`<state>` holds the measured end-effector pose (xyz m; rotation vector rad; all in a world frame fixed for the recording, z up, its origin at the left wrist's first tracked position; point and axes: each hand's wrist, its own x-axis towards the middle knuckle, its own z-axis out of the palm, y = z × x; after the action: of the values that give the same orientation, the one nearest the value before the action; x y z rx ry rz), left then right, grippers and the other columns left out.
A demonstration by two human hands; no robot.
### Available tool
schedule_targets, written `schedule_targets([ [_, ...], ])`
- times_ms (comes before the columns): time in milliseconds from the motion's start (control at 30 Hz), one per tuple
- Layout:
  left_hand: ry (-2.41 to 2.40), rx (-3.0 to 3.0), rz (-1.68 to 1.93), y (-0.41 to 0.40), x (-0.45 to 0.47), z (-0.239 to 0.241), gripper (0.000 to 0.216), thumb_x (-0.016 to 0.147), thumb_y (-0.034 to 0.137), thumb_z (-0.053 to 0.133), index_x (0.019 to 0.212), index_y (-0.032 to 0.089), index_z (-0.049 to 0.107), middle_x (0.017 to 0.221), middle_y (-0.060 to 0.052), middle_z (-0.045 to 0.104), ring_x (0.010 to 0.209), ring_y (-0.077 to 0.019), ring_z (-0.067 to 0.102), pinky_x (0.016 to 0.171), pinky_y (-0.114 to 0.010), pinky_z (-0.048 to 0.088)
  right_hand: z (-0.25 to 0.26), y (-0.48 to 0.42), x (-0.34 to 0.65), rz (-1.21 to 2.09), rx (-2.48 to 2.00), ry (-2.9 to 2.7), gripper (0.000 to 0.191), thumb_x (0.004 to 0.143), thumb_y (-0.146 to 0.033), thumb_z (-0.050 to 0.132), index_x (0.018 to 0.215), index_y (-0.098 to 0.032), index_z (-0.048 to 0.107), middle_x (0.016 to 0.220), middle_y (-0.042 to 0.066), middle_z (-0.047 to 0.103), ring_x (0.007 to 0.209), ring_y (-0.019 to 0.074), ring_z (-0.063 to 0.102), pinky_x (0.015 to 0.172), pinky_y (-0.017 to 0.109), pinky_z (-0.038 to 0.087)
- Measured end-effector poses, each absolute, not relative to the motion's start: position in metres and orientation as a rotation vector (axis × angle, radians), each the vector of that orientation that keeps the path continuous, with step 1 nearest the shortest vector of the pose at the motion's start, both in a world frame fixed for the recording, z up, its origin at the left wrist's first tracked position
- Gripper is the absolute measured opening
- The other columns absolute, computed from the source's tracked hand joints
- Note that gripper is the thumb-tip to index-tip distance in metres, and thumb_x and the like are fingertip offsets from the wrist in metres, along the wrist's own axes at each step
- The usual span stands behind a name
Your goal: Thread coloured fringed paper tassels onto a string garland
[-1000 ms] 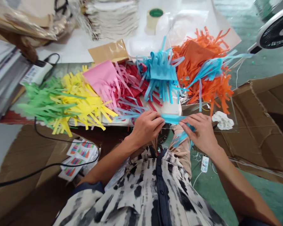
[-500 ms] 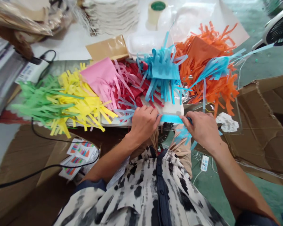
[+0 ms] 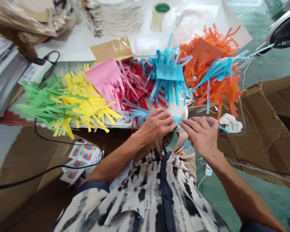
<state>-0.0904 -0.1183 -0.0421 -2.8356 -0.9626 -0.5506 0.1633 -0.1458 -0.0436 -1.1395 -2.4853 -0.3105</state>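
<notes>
The left hand (image 3: pixel 157 125) and the right hand (image 3: pixel 200 135) meet just below the centre of the frame, fingertips almost touching, both closed in a pinch on a blue fringed paper strip (image 3: pixel 177 121). Only a short bit of its band shows between the thumbs; its loose blue fringe fans out to the left of the left hand and hangs below the right one. Gripping so close together seems to keep the thin band taut and flat where the fingers work it.

The strip sits at the near edge of the table (image 3: pixel 207 111), over a white foam tray (image 3: pixel 176 111), so the fringe can hang free over the person's lap. Behind it, across the middle of the frame, lie the sorted heaps: green fringe (image 3: pixel 38 103) at far left, then yellow fringe (image 3: pixel 87 103), pink fringe (image 3: pixel 106 79), red fringe (image 3: pixel 140 87), a blue fringe pile (image 3: pixel 166 72) and orange fringe (image 3: pixel 215 64) at right. Each colour lies within arm's reach.

Open room is scarce. The heaps crowd up to the table edge, a black cable (image 3: pixel 50 170) loops at lower left, and torn cardboard (image 3: pixel 268 129) closes in on the right. A tape roll (image 3: pixel 159 13) stands at top centre and a fan (image 3: pixel 285 29) at upper right.
</notes>
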Motion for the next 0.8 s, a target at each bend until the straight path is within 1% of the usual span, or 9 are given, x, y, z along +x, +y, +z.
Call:
schedule_targets([
  [167,-1.138,-2.911,-0.614,-0.127,-0.116,-0.044,0.031,0.108,0.017,0.054,0.121,0.033,0.077,0.124,0.002,0.081,0.116,-0.0181,0.069,0.120,-0.051,0.042,-0.057,-0.155,0.193,-0.196,-1.251,-2.520,0.045,0.104,-0.013,0.054,0.143,-0.033,0.062,0.136,0.002,0.077,0.122,0.0289,0.067,0.102,0.053,0.038],
  [233,-1.304,-2.829,-0.680,-0.131,-0.131,-0.042,0.033,0.103,0.013,0.056,0.111,0.034,0.080,0.115,0.003,0.083,0.117,-0.0197,0.070,0.123,-0.057,0.040,-0.057,-0.158,0.199,-0.122,-1.281,-2.509,0.046,0.103,-0.015,0.052,0.145,-0.034,0.061,0.138,0.003,0.076,0.122,0.0322,0.068,0.102,0.056,0.039],
  [367,-1.574,-2.457,-0.806,-0.138,-0.141,-0.029,0.029,0.094,0.009,0.059,0.082,0.027,0.078,0.101,0.001,0.083,0.116,-0.0265,0.068,0.122,-0.065,0.037,-0.044,-0.160,0.194,0.002,-1.314,-2.505,0.038,0.103,-0.022,0.056,0.136,-0.035,0.069,0.137,0.004,0.077,0.127,0.0379,0.066,0.104,0.062,0.037],
  [433,-1.522,-2.495,-0.857,-0.140,-0.129,-0.024,0.025,0.095,0.011,0.059,0.086,0.025,0.078,0.106,-0.002,0.082,0.116,-0.0266,0.067,0.115,-0.058,0.045,-0.036,-0.160,0.188,0.031,-1.331,-2.500,0.034,0.102,-0.024,0.057,0.130,-0.035,0.073,0.134,0.005,0.078,0.129,0.0395,0.065,0.105,0.063,0.034],
  [500,-1.369,-2.700,-0.837,-0.139,-0.110,-0.024,0.023,0.099,0.014,0.058,0.102,0.025,0.078,0.112,-0.004,0.081,0.115,-0.0238,0.066,0.105,-0.046,0.052,-0.029,-0.159,0.181,0.037,-1.352,-2.489,0.032,0.101,-0.024,0.058,0.125,-0.034,0.075,0.130,0.005,0.080,0.132,0.0411,0.063,0.106,0.064,0.032],
  [533,-1.287,-2.794,-0.793,-0.138,-0.101,-0.027,0.024,0.102,0.016,0.056,0.109,0.025,0.078,0.115,-0.004,0.080,0.114,-0.0225,0.066,0.102,-0.042,0.054,-0.027,-0.158,0.178,0.025,-1.354,-2.481,0.029,0.100,-0.024,0.059,0.122,-0.033,0.076,0.127,0.006,0.081,0.133,0.0416,0.062,0.106,0.064,0.032],
  [600,-1.197,-2.876,-0.695,-0.133,-0.085,-0.034,0.024,0.107,0.018,0.052,0.111,0.021,0.076,0.112,-0.006,0.079,0.105,-0.0208,0.066,0.094,-0.036,0.055,-0.026,-0.155,0.173,-0.011,-1.360,-2.471,0.024,0.100,-0.026,0.060,0.117,-0.030,0.077,0.121,0.006,0.082,0.134,0.0410,0.060,0.108,0.063,0.031],
  [700,-1.224,-2.862,-0.629,-0.124,-0.076,-0.045,0.023,0.108,0.020,0.051,0.106,0.018,0.074,0.107,-0.007,0.077,0.097,-0.0207,0.064,0.084,-0.033,0.053,-0.025,-0.149,0.164,-0.061,-1.370,-2.453,0.023,0.101,-0.030,0.061,0.117,-0.025,0.076,0.120,0.008,0.081,0.130,0.0373,0.062,0.108,0.059,0.031],
  [800,-1.262,-2.863,-0.610,-0.118,-0.077,-0.047,0.022,0.108,0.018,0.051,0.106,0.018,0.073,0.106,-0.007,0.075,0.097,-0.0213,0.063,0.085,-0.033,0.052,-0.025,-0.143,0.157,-0.052,-1.372,-2.484,0.025,0.103,-0.033,0.059,0.121,-0.026,0.075,0.122,0.009,0.079,0.126,0.0343,0.063,0.106,0.056,0.032],
])
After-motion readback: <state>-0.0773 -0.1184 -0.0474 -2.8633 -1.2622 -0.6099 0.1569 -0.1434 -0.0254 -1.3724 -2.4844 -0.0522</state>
